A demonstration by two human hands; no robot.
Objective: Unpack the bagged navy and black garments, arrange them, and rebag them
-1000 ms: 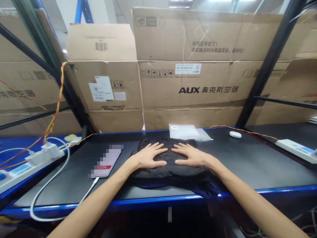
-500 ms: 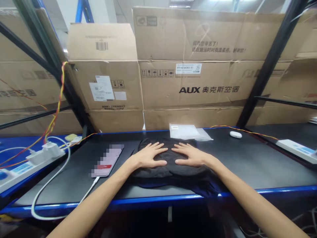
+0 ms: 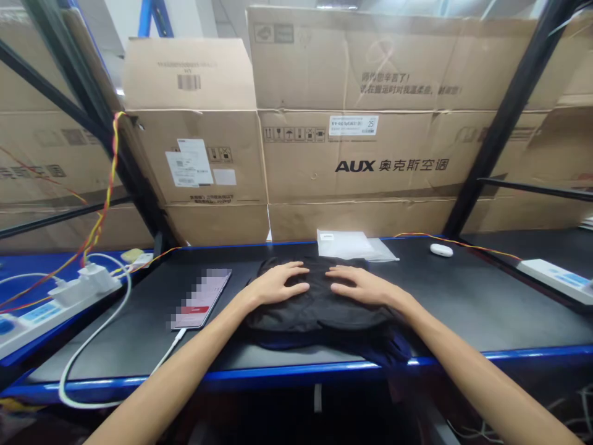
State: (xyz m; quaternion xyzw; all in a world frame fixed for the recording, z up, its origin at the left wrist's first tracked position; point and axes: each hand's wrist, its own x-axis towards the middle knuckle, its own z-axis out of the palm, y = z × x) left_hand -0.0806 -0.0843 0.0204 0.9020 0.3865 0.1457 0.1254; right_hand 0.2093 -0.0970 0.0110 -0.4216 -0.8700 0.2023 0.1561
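Note:
A bundle of black cloth [image 3: 315, 312], possibly a garment, lies on the dark tabletop [image 3: 463, 303] in front of me. Its lower right part hangs near the blue front edge. My left hand [image 3: 280, 284] rests on the left of the cloth, palm down, fingers stretched toward the middle. On the right side my right hand [image 3: 356, 285] lies on the same cloth, also palm down with fingers extended. A gap of dark fabric shows between the two hands. Neither hand grips anything.
Left of the cloth lies a phone [image 3: 204, 300] on a white charging cable [image 3: 99, 327]. Behind the cloth is a clear plastic bag [image 3: 352, 245]; a white earbud case [image 3: 441, 250] sits farther right. Power strips [image 3: 556, 278] flank the table. Cardboard boxes [image 3: 393, 142] wall the back.
Both hands have shifted slightly up the cloth, and their fingers are now closer together than before. The cloth, phone and bag stay in place.

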